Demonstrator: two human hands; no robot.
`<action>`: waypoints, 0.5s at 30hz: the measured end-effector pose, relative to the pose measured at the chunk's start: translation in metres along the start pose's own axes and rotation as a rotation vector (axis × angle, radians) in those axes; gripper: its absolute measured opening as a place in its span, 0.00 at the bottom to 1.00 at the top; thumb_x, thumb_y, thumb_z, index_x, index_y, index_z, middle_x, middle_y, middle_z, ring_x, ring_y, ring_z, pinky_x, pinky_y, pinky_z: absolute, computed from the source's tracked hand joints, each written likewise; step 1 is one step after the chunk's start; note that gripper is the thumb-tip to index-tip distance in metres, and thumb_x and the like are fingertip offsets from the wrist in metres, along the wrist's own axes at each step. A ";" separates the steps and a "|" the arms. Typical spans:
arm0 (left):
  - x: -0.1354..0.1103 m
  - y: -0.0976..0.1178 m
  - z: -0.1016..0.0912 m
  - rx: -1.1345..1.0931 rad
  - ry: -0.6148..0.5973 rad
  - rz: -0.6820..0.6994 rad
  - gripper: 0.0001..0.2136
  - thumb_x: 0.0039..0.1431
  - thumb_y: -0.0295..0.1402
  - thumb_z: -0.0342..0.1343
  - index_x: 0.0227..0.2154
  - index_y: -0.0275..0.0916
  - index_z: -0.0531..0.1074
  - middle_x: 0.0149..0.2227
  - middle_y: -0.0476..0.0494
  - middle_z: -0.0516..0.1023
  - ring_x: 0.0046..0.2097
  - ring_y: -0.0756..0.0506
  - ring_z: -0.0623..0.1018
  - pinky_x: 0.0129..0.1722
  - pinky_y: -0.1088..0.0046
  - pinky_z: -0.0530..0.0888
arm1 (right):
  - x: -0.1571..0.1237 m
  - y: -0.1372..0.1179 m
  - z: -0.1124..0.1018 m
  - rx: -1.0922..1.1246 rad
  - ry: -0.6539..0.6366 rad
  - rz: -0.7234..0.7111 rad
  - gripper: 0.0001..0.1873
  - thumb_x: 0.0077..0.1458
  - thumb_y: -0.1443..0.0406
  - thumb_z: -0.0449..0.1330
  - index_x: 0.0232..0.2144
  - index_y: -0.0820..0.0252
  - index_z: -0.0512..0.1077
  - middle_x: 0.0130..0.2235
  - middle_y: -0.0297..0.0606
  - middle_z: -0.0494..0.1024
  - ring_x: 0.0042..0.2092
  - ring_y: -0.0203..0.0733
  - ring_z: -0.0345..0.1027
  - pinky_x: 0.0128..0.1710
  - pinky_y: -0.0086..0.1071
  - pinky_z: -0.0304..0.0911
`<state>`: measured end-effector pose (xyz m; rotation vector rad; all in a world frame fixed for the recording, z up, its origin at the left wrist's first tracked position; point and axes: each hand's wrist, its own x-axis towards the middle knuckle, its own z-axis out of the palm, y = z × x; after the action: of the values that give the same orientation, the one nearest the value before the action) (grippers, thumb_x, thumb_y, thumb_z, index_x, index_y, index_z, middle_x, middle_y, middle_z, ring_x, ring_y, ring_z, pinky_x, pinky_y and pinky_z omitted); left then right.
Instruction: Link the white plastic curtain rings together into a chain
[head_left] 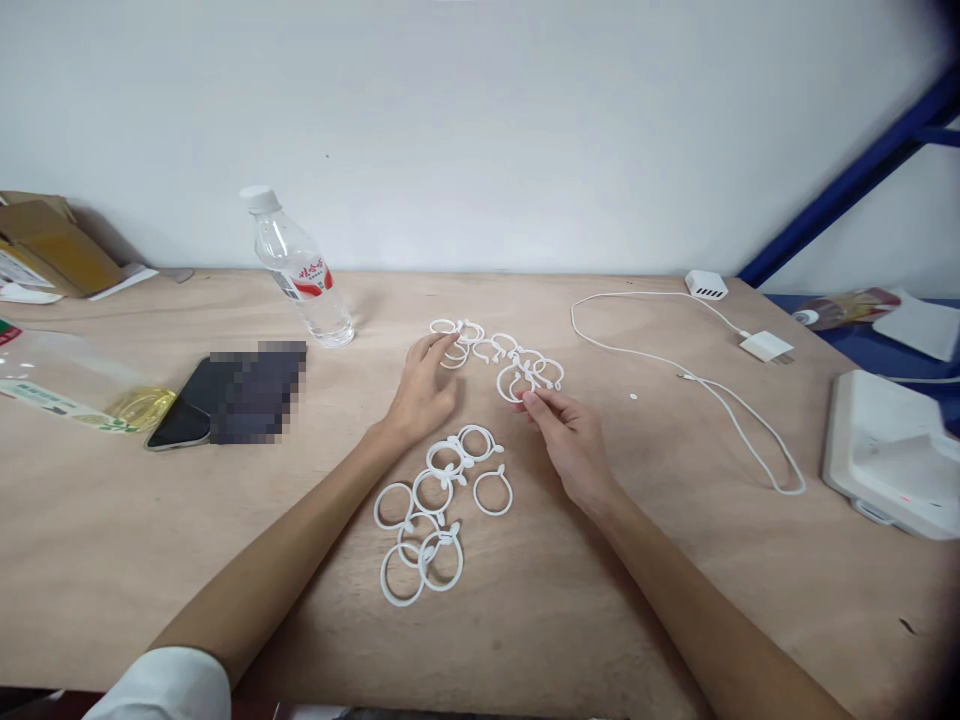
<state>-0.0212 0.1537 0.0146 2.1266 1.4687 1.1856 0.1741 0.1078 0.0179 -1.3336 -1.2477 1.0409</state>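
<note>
Presently, the right hand (566, 435) is pinching a thin, round, white, plastic-looking ring (499, 384) at its eleven o'clock; the left hand (424, 390) is holding its thumb apart from its fingers, matching rings (466, 343) lying by their tips at one o'clock.

Soft, even light; faint shadows; darkened right corners
</note>
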 end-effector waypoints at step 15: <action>-0.039 0.035 -0.012 -0.044 -0.033 0.062 0.22 0.51 0.40 0.64 0.47 0.35 0.72 0.42 0.39 0.80 0.44 0.43 0.79 0.47 0.63 0.75 | -0.021 -0.020 0.009 0.017 -0.312 -0.021 0.15 0.56 0.56 0.56 0.36 0.58 0.79 0.37 0.38 0.81 0.41 0.47 0.72 0.44 0.39 0.65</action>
<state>-0.0134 0.1019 0.0267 2.1666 1.3592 1.1877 0.1601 0.0875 0.0354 -1.1718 -1.4749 1.2769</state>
